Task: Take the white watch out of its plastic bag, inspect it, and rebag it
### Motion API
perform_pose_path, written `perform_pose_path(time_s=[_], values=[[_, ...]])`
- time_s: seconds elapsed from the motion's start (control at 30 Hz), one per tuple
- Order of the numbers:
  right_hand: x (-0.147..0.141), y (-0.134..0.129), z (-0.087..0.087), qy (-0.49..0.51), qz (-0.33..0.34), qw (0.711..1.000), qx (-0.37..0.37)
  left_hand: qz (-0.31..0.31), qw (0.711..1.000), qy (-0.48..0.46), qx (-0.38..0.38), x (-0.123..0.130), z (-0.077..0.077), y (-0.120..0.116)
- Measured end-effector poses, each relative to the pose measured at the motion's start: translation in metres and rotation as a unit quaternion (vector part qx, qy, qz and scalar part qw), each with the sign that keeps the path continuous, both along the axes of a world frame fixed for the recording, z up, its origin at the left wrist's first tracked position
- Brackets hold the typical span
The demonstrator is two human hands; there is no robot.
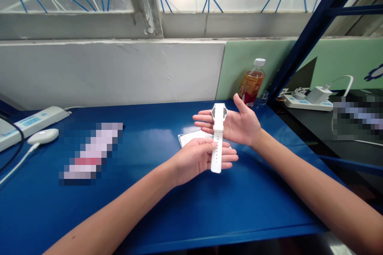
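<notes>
A white wristwatch (218, 139) is held lengthwise above the blue table, its strap fastened in the buckle and its free end with holes pointing toward me. My left hand (197, 157) grips it, the thumb pressing the strap down onto the outstretched fingers. Palm up and fingers spread, my right hand (241, 125) is at the case end, with its fingers behind the watch; whether they touch it I cannot tell. Beneath the hands a white flat item (188, 138), perhaps a booklet or box, lies mostly hidden on the table.
On the blue table (143, 207) a pixelated phone-like shape (92, 151) lies at left. Beyond it are a white mouse-shaped device (43, 136) with a cable and a power strip (38, 125). A drink bottle (253, 83) stands at back right, beside a blue metal post (299, 44).
</notes>
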State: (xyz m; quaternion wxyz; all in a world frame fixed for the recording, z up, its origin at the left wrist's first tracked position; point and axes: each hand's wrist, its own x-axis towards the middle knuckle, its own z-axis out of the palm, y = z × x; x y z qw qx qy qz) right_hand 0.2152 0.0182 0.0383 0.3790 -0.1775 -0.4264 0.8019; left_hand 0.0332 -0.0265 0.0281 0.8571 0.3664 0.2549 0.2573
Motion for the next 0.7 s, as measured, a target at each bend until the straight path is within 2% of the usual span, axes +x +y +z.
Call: perform_pose_path(time_s=[0.43,0.6,0.7], values=[[-0.0019,-0.0010,0.0011,0.002,-0.005,1.000,-0.002,0.005,1.000,0.014,0.000,0.0006,0.0000,0.0010],[-0.0034,0.0023,-0.0034,0.012,-0.060,0.998,-0.025,0.034,0.999,0.016,-0.007,-0.0004,0.0038,0.0022],[-0.0006,0.0087,-0.0069,0.030,-0.117,0.991,-0.060,0.059,0.995,-0.002,-0.079,-0.0032,0.0074,0.0050]])
